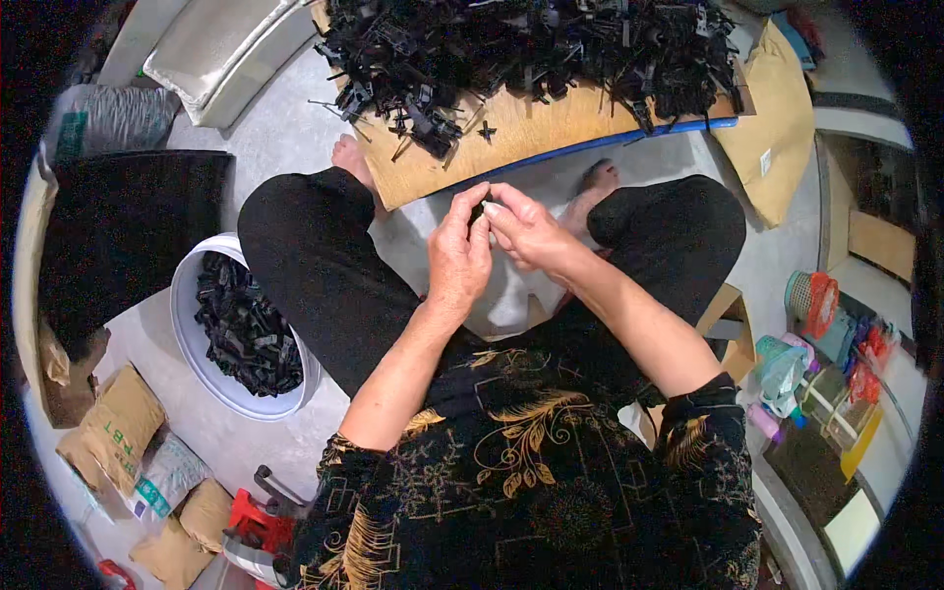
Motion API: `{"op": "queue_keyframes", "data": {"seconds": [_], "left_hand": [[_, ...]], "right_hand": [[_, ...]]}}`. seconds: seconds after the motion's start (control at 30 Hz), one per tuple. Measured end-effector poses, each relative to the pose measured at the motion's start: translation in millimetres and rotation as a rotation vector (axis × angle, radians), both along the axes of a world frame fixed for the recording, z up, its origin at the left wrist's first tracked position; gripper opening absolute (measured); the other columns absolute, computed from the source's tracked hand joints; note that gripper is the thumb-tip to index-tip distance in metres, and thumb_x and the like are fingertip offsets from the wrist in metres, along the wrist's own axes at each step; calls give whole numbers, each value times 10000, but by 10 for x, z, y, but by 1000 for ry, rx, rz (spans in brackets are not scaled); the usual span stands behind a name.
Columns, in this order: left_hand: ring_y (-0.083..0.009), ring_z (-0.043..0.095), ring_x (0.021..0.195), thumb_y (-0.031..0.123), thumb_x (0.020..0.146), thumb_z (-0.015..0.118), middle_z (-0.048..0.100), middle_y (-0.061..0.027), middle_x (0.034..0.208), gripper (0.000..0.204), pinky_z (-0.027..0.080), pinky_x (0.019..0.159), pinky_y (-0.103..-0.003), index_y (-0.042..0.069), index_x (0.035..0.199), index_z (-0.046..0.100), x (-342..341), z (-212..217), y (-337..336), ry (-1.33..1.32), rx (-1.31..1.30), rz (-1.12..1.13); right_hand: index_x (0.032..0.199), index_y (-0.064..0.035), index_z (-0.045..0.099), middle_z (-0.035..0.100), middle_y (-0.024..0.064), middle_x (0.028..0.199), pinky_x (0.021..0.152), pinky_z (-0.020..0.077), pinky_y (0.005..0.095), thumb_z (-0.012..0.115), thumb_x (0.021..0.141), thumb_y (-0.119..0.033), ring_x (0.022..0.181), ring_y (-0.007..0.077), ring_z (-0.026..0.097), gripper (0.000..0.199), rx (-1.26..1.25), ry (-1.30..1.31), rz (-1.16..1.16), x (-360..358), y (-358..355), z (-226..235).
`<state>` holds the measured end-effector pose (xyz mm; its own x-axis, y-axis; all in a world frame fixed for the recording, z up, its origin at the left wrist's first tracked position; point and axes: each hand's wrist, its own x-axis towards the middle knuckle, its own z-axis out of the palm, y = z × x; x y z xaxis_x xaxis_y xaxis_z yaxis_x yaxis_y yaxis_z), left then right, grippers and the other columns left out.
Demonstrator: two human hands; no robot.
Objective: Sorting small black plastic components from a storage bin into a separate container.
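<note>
In front of my body, between my knees, both hands meet at the fingertips. My left hand [458,251] is closed, with its thumb and index finger pinching a small black plastic part [479,210]. Against the same part my right hand [532,231] is closed as well, thumb and fingers bent around its other side. Most of the part is hidden by the fingers, so its shape cannot be made out. Just beyond the hands lies the near edge of a wooden board [413,177], bearing a big heap of black plastic parts [511,49].
Left of my knee stands a white bucket [187,329] filled with black pieces. A tan sack [777,118] leans at the board's right end. Brown bags [123,423] lie at lower left, and an open cardboard box [730,334] is by my right thigh.
</note>
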<state>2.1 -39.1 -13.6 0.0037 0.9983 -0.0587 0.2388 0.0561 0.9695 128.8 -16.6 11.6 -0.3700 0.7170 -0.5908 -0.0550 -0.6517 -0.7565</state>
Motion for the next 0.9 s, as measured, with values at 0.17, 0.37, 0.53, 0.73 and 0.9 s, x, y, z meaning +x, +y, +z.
{"op": "queue_keyframes", "data": {"seconds": [0.17, 0.37, 0.53, 0.73, 0.9], "left_hand": [[-147, 600, 771, 5, 869, 437, 589, -92, 904, 307, 492, 650, -248, 42, 1172, 473, -4, 75, 63, -286, -204, 1], [-161, 610, 755, 45, 899, 426, 573, -93, 857, 350, 508, 620, -239, 55, 1248, 401, -104, 107, 56, -623, -444, -86], [-152, 612, 687, 90, 907, 437, 567, -64, 779, 268, 510, 600, -235, 56, 1173, 443, -94, 165, 26, -643, -509, -69], [-132, 597, 636, 216, 916, 468, 550, -48, 736, 152, 488, 552, -223, 68, 950, 474, -159, 152, -23, -743, -626, 22], [-141, 566, 565, 262, 915, 468, 542, -50, 703, 196, 451, 488, -240, 69, 901, 446, -202, 17, -29, -840, -602, 2]], "right_hand": [[1151, -108, 475, 376, -73, 563, 360, 244, 176, 467, 911, -329, 418, 22, 304, 326, 123, -191, 63, 44, 116, 82], [931, -81, 485, 286, -74, 533, 355, 190, 211, 541, 869, -394, 396, 37, 226, 324, 54, -25, -391, 163, 660, 312], [847, -71, 506, 267, -76, 503, 354, 192, 217, 553, 873, -332, 390, 38, 216, 267, 5, 91, -408, 209, 970, 91], [765, -98, 483, 293, -79, 509, 348, 209, 209, 542, 874, -212, 384, 34, 236, 169, 135, -73, -392, 275, 862, 128], [788, -114, 487, 308, -79, 513, 347, 196, 193, 519, 890, -233, 384, 26, 250, 160, 202, -281, -225, 325, 693, 230]]}}
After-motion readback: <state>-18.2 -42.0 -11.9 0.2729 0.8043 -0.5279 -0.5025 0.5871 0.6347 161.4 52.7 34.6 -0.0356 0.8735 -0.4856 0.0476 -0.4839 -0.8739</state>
